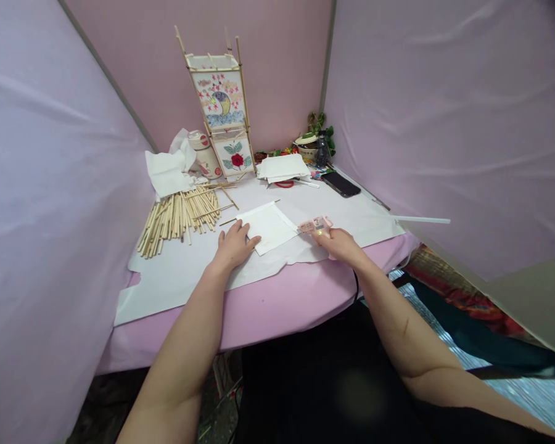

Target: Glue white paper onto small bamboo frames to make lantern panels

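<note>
A white paper panel (269, 229) lies flat on the table, with thin wooden sticks along some of its edges. My left hand (235, 245) rests on the panel's left side, fingers spread and pressing down. In my right hand (341, 244) is a pink glue gun (315, 226), its nozzle pointing left at the panel's right corner. Whether the nozzle touches the paper is too small to tell. A black cord hangs below my right wrist.
Left of the panel lies a pile of wooden sticks (178, 219). A paper-and-stick lantern (222, 102) stands behind, beside a pink-and-white bottle (206, 154). Farther right are stacked white sheets (284, 166), a phone (341, 184), a potted plant (308, 145) and a long translucent stick (423, 219) overhanging the edge.
</note>
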Motion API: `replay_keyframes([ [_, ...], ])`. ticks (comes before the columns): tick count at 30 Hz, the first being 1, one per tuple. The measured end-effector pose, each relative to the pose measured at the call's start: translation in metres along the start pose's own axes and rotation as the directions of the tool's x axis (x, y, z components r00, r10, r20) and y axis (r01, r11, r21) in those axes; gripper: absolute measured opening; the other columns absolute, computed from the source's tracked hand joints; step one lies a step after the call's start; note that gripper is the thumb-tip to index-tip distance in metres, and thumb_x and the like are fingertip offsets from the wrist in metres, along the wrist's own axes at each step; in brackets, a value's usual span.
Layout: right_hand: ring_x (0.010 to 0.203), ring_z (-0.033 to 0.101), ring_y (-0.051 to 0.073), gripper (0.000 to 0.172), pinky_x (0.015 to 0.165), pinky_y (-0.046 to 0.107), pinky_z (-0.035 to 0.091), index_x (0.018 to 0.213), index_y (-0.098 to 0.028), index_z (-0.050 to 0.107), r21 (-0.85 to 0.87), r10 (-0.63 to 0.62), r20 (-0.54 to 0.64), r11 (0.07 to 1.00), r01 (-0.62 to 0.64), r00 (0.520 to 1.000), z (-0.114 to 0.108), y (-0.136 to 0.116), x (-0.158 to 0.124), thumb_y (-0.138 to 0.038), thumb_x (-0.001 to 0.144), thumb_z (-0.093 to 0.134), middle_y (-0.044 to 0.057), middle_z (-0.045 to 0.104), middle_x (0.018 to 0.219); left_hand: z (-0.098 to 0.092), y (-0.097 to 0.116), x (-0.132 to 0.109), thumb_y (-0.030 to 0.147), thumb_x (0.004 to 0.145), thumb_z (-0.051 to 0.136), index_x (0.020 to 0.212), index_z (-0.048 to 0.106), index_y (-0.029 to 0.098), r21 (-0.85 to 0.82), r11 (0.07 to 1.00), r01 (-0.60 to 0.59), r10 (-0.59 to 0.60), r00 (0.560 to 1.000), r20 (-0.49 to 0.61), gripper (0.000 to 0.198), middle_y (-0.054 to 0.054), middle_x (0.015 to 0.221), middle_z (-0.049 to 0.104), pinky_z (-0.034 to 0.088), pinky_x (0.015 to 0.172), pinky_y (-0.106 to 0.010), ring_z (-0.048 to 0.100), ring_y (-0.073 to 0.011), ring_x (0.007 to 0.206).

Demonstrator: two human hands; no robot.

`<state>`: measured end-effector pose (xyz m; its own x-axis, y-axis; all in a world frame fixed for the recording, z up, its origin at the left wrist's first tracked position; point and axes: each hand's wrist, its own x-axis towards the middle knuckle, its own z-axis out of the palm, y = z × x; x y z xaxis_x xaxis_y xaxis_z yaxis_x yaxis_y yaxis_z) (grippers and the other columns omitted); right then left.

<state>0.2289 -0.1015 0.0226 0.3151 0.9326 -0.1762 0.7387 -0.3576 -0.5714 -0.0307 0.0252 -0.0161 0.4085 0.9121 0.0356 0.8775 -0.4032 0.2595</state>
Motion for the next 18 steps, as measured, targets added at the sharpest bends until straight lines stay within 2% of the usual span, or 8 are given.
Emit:
replay_keyframes([
  [11, 0.082, 0.066, 0.027, 0.064, 0.078, 0.031, 0.043, 0.078, -0.015, 0.068, -0.046, 0.002, 0.013, 0.999, -0.002, 1.0, 0.0044, 0.0098, 0.0058, -0.069, 0.088, 0.033, 0.011, 0.068, 0.066, -0.0001, 0.0009, -0.0014, 0.055, 0.092, 0.039, 0.141, 0.041, 0.021, -0.003, 1.0, -0.004, 0.004, 1.0, -0.001, 0.06, -0.012, 0.156, 0.026, 0.014, 0.115, -0.057, 0.024, -0.0294, 0.143],
  [18, 0.096, 0.063, 0.032, 0.066, 0.09, 0.04, 0.039, 0.087, -0.016, 0.07, -0.171, -0.043, -0.03, 0.985, 0.037, 0.999, 0.0045, 0.0058, 0.0037, -0.069, 0.089, 0.029, 0.014, 0.07, 0.082, -0.0011, 0.0013, -0.0009, 0.056, 0.092, 0.038, 0.141, 0.041, 0.023, -0.005, 1.0, 0.001, -0.001, 1.0, 0.004, 0.059, -0.011, 0.157, 0.026, 0.014, 0.115, -0.057, 0.025, -0.0297, 0.143],
])
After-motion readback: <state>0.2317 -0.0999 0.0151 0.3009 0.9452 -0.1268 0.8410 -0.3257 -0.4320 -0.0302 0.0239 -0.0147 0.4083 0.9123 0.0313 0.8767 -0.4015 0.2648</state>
